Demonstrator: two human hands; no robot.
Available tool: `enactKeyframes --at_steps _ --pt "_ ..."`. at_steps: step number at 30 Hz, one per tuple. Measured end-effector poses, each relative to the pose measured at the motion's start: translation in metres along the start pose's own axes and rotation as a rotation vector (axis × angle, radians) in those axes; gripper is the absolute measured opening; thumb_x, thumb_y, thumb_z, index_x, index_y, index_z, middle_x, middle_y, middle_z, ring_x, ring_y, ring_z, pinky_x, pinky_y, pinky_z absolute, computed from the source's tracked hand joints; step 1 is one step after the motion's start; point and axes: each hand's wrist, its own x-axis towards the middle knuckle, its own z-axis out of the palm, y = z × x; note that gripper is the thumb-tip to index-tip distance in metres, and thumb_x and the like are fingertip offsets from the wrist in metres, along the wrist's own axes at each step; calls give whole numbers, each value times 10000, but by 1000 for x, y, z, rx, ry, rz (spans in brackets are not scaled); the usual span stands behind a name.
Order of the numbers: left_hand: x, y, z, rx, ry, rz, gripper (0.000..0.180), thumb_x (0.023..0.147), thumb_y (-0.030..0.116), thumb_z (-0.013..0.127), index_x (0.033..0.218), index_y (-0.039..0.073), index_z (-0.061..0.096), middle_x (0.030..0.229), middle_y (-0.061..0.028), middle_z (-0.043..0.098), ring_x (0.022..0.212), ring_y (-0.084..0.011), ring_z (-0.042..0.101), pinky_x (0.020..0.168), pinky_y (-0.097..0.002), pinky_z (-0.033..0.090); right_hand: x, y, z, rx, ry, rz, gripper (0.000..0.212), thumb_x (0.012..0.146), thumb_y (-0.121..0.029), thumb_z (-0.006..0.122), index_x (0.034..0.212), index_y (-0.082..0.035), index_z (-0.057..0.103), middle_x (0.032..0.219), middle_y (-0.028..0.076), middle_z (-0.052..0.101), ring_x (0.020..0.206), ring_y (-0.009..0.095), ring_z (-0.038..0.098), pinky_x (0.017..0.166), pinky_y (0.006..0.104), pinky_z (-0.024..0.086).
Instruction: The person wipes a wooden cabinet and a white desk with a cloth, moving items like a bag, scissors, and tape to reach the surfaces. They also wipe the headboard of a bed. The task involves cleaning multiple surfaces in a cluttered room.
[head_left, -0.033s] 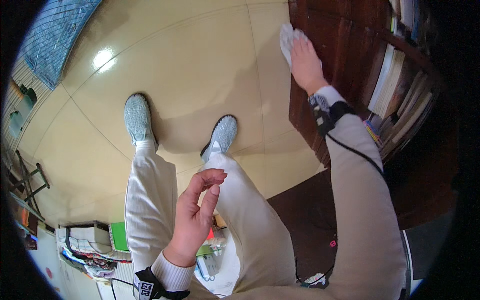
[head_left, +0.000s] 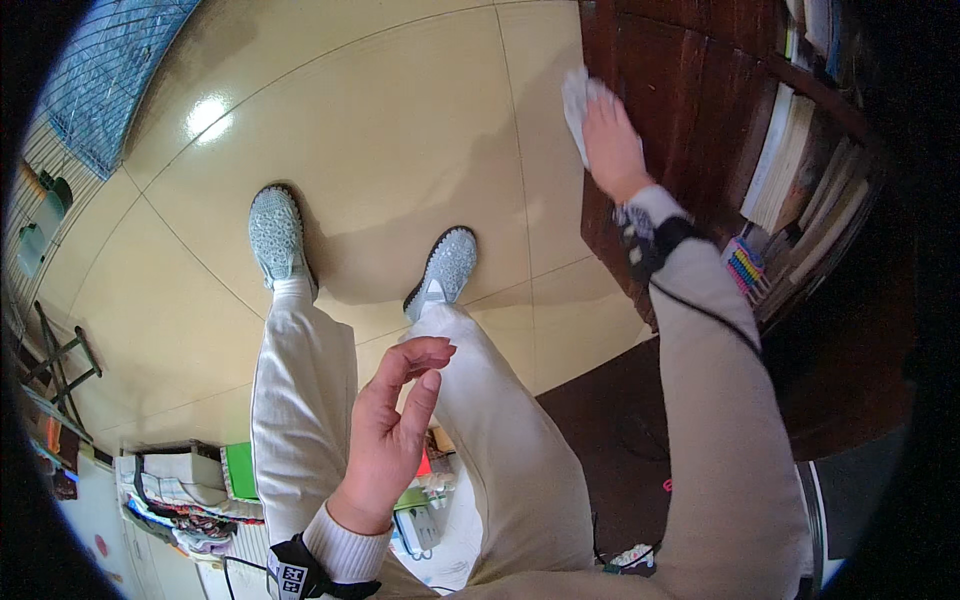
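Note:
My right hand [head_left: 613, 145] presses a white cloth [head_left: 577, 100] against the front edge of a dark reddish-brown wooden cabinet [head_left: 690, 90]. The cloth shows past the fingertips and along the hand's left side; the rest lies hidden under the palm. My left hand [head_left: 392, 430] hovers in front of my left-of-centre lap, over my trouser legs. Its fingers curl loosely and the thumb stands apart from them, with nothing held. Both wrists carry black straps with cables.
Books [head_left: 800, 180] and a small multicoloured item [head_left: 743, 265] fill the cabinet's open shelf at right. My grey-blue shoes [head_left: 276, 235] stand on beige floor tiles [head_left: 400, 120]. At left are a wire rack [head_left: 110, 110] and a folding stool [head_left: 62, 360]. Folded cloths [head_left: 190, 500] lie lower left.
My right hand and the cloth have slid slightly toward me along the cabinet edge. More of the multicoloured item on the shelf shows. My left hand stays in place.

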Motion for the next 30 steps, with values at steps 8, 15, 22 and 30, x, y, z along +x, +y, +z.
enactKeyframes --at_steps 8,15,22,30 --pt "-4 0 -2 71 -21 -6 237 956 106 493 1150 -22 536 1119 -105 608 1064 -187 559 964 -309 404 -187 -141 108 133 -489 -199 312 855 -160 484 1088 -49 659 1126 99 583 1165 261 453 1069 429 243" --pt "-5 -3 5 106 -41 -5 263 977 168 467 1137 -29 534 1099 -100 589 1077 -186 537 991 -335 389 -170 -110 62 340 -76 -27 254 833 -150 512 1003 -55 675 1048 82 606 1073 247 512 909 409 374" --pt "-3 -8 3 85 -7 52 213 967 116 486 1124 -17 541 1086 -109 623 1062 -176 567 959 -310 416 -22 0 -16 273 292 288 208 813 -124 531 983 -55 630 1072 100 580 982 229 522 835 354 399" --pt "-2 -15 -2 58 -4 31 221 969 122 489 1135 -14 542 1076 -100 624 1059 -169 565 958 -302 415 -48 -29 -20 501 -343 349 341 731 -168 651 1043 -38 602 1068 116 586 995 276 557 851 382 464"
